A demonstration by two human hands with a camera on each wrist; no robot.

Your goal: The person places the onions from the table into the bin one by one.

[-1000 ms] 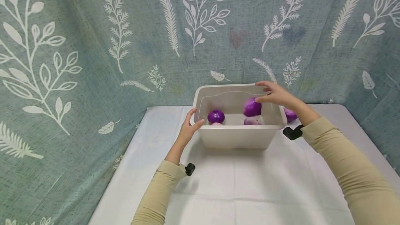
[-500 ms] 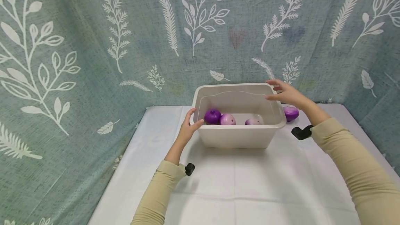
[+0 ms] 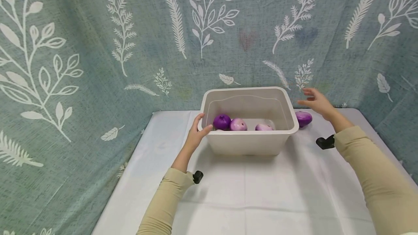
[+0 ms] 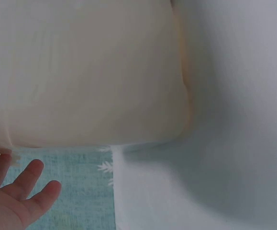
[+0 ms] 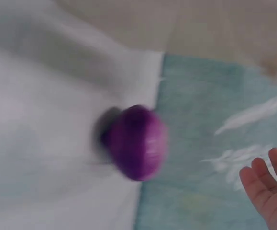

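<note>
My left hand [image 3: 195,132] holds the near left corner of a pale plastic bin [image 3: 243,143], thumb and forefinger at its rim. In the left wrist view the other fingers [image 4: 46,194] spread loosely apart from the wall. Inside the bin lie a dark purple onion [image 3: 222,122], a paler onion [image 3: 238,124] and another pale onion [image 3: 263,127], partly hidden by the front wall. My right hand [image 3: 317,101] hovers bare, fingers extended, to the right of the bin. Below it a purple onion [image 3: 303,118] rests on the table; the right wrist view shows this onion [image 5: 137,143] too.
The bin stands near the back of a table with a white cloth [image 3: 238,195]. A green curtain [image 3: 156,39] with white leaf prints hangs close behind and along the sides. Black devices, such as the one at the right wrist [image 3: 326,142], are strapped on.
My right hand let a purple onion drop into the bin, then moved out past the right rim. Onions inside shifted, the dark one slightly left. The left hand stayed at the corner.
</note>
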